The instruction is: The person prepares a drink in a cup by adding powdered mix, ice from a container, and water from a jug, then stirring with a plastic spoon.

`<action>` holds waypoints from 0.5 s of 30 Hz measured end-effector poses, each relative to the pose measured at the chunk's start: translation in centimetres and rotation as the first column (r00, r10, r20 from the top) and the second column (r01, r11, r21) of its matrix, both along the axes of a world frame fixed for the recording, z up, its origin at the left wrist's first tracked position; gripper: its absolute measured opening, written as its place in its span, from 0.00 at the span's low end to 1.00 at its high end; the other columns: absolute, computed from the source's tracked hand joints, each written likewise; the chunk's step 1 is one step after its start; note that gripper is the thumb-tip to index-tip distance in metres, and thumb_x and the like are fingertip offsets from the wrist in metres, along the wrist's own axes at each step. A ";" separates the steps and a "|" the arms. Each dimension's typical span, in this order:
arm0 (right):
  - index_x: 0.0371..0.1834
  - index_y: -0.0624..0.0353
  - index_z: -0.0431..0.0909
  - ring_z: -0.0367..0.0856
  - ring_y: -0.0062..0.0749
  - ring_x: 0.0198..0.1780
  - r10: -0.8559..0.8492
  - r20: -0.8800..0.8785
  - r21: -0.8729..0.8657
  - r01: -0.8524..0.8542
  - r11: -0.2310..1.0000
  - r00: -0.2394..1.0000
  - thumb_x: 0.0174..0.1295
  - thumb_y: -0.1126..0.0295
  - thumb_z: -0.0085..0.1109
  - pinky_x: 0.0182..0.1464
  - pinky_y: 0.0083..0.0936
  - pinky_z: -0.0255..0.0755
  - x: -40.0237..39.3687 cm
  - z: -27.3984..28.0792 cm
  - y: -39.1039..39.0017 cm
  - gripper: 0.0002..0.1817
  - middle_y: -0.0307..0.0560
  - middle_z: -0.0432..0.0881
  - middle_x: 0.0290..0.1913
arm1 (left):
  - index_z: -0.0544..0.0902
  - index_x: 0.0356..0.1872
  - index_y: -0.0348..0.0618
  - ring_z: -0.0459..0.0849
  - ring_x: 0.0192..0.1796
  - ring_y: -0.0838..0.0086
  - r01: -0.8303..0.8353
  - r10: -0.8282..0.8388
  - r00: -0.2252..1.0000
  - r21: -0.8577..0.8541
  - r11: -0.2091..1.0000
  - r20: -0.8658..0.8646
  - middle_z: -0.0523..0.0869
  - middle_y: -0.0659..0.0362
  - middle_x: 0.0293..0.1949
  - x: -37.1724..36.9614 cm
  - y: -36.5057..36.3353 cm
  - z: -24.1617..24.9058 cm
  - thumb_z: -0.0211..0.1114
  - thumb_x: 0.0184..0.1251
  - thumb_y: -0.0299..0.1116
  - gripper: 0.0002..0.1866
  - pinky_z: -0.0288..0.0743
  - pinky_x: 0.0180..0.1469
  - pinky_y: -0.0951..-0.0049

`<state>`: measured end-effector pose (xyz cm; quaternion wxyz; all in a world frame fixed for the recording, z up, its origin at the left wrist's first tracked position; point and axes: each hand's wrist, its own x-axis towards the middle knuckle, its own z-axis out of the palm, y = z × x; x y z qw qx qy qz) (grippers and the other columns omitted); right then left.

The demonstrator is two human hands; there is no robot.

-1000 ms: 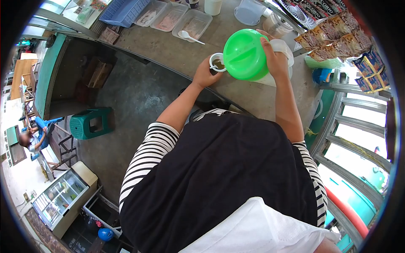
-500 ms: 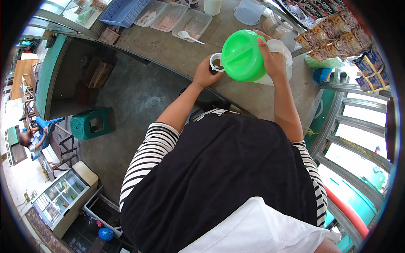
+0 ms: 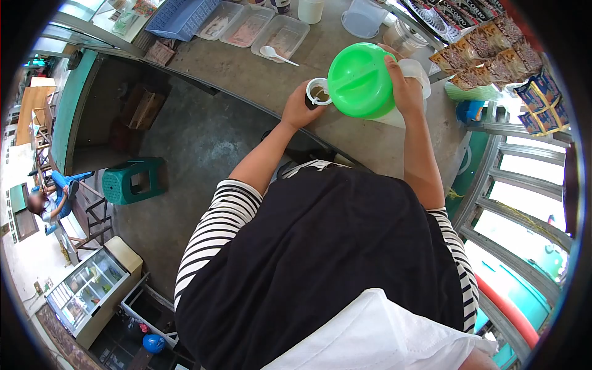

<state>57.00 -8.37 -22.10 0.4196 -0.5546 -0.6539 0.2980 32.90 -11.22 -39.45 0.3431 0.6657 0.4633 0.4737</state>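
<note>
My left hand (image 3: 298, 110) is wrapped round a small dark cup with a white rim (image 3: 319, 91) at the counter's near edge. Brownish liquid and something white show inside the cup. Just right of it, a pitcher with a bright green lid (image 3: 359, 81) leans toward the cup, its lid edge close to the rim. My right hand (image 3: 407, 95) grips the pitcher from the right, thumb against the lid. The lid covers most of the pale, translucent body, so its contents and spout are hidden.
On the counter (image 3: 259, 86) stand shallow plastic tubs (image 3: 280, 40), a white spoon (image 3: 279, 55), a blue basket (image 3: 177, 20) and a clear container (image 3: 364, 18). Sachets (image 3: 487, 52) hang at right. A green stool (image 3: 132, 180) stands on the floor; a person (image 3: 58, 197) sits far left.
The pitcher and my right hand have shifted slightly right, leaving more of the cup's opening in view. My left hand and the cup have stayed nearly in place.
</note>
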 end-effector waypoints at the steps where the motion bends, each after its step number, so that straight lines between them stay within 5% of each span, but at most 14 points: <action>1: 0.58 0.50 0.84 0.81 0.40 0.51 0.001 -0.005 0.025 -0.001 1.000 1.000 0.74 0.50 0.51 0.57 0.32 0.70 0.1 0.0 0.1 0.22 0.51 0.86 0.48 | 0.78 0.61 0.41 0.86 0.57 0.62 0.001 -0.001 1.000 0.000 1.000 0.000 0.85 0.51 0.55 0.0 0.0 -0.1 0.76 0.53 0.35 0.32 0.77 0.59 0.64; 12: 0.59 0.48 0.84 0.81 0.41 0.51 0.019 0.034 0.021 -0.019 1.000 0.999 0.75 0.50 0.50 0.56 0.32 0.70 -0.4 0.2 -0.1 0.21 0.50 0.85 0.47 | 0.75 0.62 0.42 0.83 0.59 0.55 -0.016 0.016 0.999 0.001 1.000 -0.050 0.84 0.48 0.56 -0.1 0.1 -0.6 0.77 0.50 0.35 0.35 0.77 0.61 0.61; 15: 0.60 0.58 0.82 0.81 0.29 0.53 0.019 0.078 0.022 -0.021 1.000 0.997 0.76 0.54 0.51 0.59 0.24 0.70 -0.3 0.5 -0.1 0.22 0.46 0.86 0.50 | 0.77 0.61 0.40 0.86 0.57 0.61 -0.038 0.038 0.999 0.015 0.999 -0.032 0.86 0.50 0.54 0.1 0.0 -0.6 0.77 0.52 0.34 0.32 0.78 0.59 0.64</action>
